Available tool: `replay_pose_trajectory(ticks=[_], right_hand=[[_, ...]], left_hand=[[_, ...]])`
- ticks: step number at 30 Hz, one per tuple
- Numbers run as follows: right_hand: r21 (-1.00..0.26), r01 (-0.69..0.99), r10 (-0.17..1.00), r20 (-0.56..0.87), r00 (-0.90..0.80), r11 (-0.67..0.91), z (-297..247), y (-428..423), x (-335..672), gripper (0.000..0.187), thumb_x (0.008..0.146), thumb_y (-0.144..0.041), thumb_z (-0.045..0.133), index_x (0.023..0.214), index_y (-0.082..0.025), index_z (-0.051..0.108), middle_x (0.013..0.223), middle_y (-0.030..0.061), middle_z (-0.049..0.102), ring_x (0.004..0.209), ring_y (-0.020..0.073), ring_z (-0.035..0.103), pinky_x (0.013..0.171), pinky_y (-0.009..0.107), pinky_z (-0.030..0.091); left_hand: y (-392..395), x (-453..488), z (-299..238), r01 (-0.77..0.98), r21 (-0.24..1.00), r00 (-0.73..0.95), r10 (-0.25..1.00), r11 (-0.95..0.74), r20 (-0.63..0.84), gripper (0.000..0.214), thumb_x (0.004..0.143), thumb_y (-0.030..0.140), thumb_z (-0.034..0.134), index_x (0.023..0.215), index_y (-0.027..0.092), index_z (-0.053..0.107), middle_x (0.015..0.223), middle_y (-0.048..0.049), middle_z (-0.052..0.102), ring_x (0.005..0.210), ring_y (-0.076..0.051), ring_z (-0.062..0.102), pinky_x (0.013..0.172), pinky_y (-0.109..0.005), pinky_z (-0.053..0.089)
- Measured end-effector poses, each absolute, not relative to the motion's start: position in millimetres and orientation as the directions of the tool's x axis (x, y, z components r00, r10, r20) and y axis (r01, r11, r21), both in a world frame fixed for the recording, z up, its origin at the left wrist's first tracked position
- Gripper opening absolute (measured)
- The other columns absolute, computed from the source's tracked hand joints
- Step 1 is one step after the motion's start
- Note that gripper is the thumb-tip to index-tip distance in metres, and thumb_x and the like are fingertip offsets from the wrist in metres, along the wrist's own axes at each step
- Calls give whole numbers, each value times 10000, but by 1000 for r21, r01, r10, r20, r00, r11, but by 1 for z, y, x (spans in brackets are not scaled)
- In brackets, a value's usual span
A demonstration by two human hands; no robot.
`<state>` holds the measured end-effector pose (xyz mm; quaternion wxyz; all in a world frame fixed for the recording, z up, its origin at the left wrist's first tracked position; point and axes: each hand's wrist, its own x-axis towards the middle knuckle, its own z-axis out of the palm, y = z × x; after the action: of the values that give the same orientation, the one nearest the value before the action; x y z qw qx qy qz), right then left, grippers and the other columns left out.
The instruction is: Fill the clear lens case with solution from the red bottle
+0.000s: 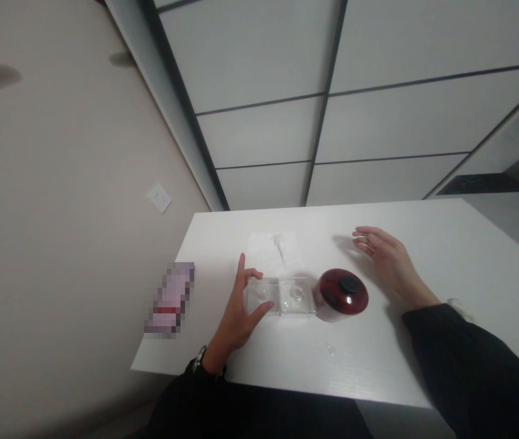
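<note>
My left hand (239, 311) spans the left end of a clear plastic box (298, 299), its thumb over the front edge and fingers at the back edge. The box has two square parts side by side, with a round shape in each. Against or very near the box's right end is a dark red, shiny, rounded container (335, 296) with a black knob (349, 284) on top. My right hand (387, 259) is to the right of and behind that container, fingers loosely stretched out and holding nothing. Its palm faces left.
Behind the box, a small white nozzle-like piece (279, 242) lies on a white sheet (259, 247). A blurred-out pinkish flat object (170, 299) rests near the left table edge. A tiny clear piece (330, 349) lies near the front. Part of a whitish thing (460, 309) shows behind my right sleeve.
</note>
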<state>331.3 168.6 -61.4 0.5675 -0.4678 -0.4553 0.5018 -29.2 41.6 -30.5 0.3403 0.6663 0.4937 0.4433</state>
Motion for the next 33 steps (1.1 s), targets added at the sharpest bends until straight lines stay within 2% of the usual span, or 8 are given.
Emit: replay_pose_trajectory(ticks=[4, 10, 12, 14, 17, 25, 29, 33], right_hand=[[-988, -141, 995, 57, 87, 69, -62, 169, 330, 265, 831, -543, 814, 1006, -344, 813, 1069, 27, 787, 995, 238, 739, 1067, 440, 572], [-990, -125, 995, 58, 79, 67, -63, 170, 331, 289, 825, -544, 817, 1018, -330, 807, 1087, 42, 781, 993, 245, 736, 1022, 439, 587], [-989, -126, 995, 60, 86, 71, -64, 170, 331, 291, 828, -538, 811, 1018, -318, 803, 1088, 43, 778, 997, 238, 735, 1020, 429, 582], [-989, -131, 994, 57, 92, 69, -64, 170, 330, 294, 825, -530, 811, 1017, -308, 801, 1084, 43, 778, 998, 228, 733, 1017, 416, 577], [-989, -137, 994, 49, 93, 62, -64, 170, 330, 303, 812, -532, 822, 1012, -306, 804, 1082, 41, 779, 995, 218, 727, 1013, 408, 573], [-990, -127, 995, 53, 85, 63, -58, 168, 328, 301, 804, -542, 821, 991, -307, 801, 1072, 45, 772, 1026, 237, 721, 1059, 458, 556], [-991, -114, 995, 55, 88, 65, -56, 167, 328, 288, 814, -525, 814, 999, -305, 797, 1066, 42, 775, 1021, 232, 729, 1066, 454, 553], [-993, -88, 992, 64, 110, 74, -57, 167, 328, 311, 815, -540, 791, 1003, -292, 788, 1038, 47, 777, 970, 229, 740, 1012, 447, 578]], left_hand=[[42, -29, -30, 329, 895, 163, 952, -301, 260, 903, 962, 274, 726, 1677, 334, 179, 1229, -49, 690, 1317, -257, 617, 1241, -519, 381], [42, -32, -32, 355, 893, 129, 960, -278, 247, 375, 933, 342, 771, 1288, 285, 664, 1608, -94, 457, 1355, -285, 585, 1229, -485, 404], [42, -31, -30, 335, 903, 153, 961, -268, 229, 475, 950, 369, 758, 1395, 297, 610, 1569, -100, 495, 1335, -285, 591, 1226, -501, 404], [42, -30, -28, 304, 921, 143, 968, -243, 208, 816, 958, 372, 756, 1640, 334, 311, 1389, -78, 605, 1303, -271, 597, 1251, -537, 355], [42, -29, -25, 285, 933, 147, 971, -222, 186, 1036, 967, 357, 745, 1705, 361, 18, 1234, -32, 634, 1291, -262, 595, 1262, -547, 320], [42, -30, -23, 310, 929, 176, 973, -201, 152, 915, 970, 341, 718, 1682, 327, 144, 1274, -53, 671, 1369, -286, 557, 1263, -561, 308], [43, -30, -25, 343, 918, 155, 976, -200, 155, 560, 950, 327, 718, 1454, 278, 480, 1453, -97, 569, 1424, -308, 503, 1261, -537, 316], [45, -27, -32, 298, 928, 161, 970, -222, 180, 388, 943, 339, 714, 1269, 255, 520, 1373, -101, 570, 1371, -299, 524, 1219, -505, 375]])
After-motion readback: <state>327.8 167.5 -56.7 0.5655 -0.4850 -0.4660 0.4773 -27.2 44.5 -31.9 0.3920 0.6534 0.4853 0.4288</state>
